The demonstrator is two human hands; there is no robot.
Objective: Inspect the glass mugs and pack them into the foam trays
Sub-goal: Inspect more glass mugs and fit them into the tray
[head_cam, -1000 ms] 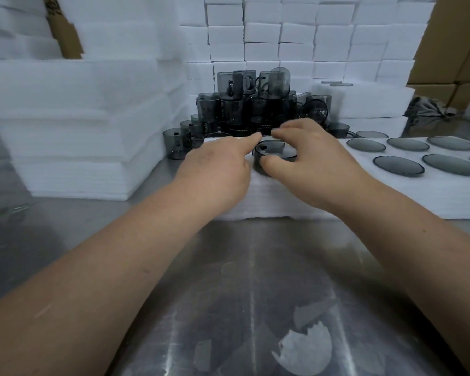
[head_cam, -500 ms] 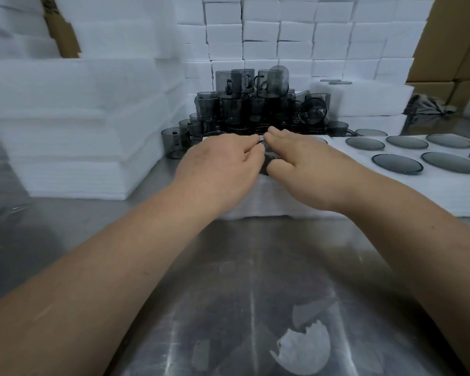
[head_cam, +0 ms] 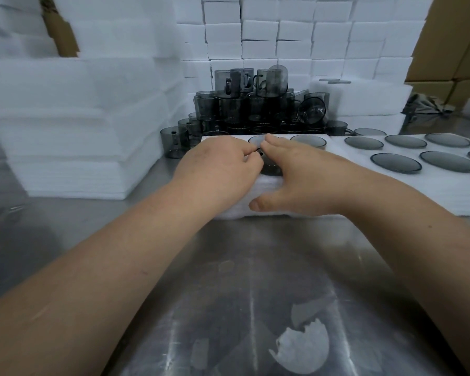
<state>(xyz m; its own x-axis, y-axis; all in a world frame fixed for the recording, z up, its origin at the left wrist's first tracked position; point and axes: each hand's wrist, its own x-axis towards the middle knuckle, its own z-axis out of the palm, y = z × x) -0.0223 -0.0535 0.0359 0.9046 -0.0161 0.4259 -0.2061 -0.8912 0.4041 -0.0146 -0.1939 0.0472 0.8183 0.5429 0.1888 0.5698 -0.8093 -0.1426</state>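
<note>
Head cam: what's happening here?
A person is seating a dark glass mug into the foam tray on the steel table. The left hand grips its edge with curled fingers; the right hand presses flat over it. Several mugs already sit in the tray to the right, and a pile of unpacked mugs waits behind.

Packing workshop: stacked foam trays [head_cam: 73, 147], cardboard cartons [head_cam: 456, 36], steel table [head_cam: 255, 267].

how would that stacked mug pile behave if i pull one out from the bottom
Probably unstable: the mug pile is loosely stacked several layers high, and one tipped mug lies on its side. Being glass, they would likely chip if they fall. The tipped mug could roll.
</note>
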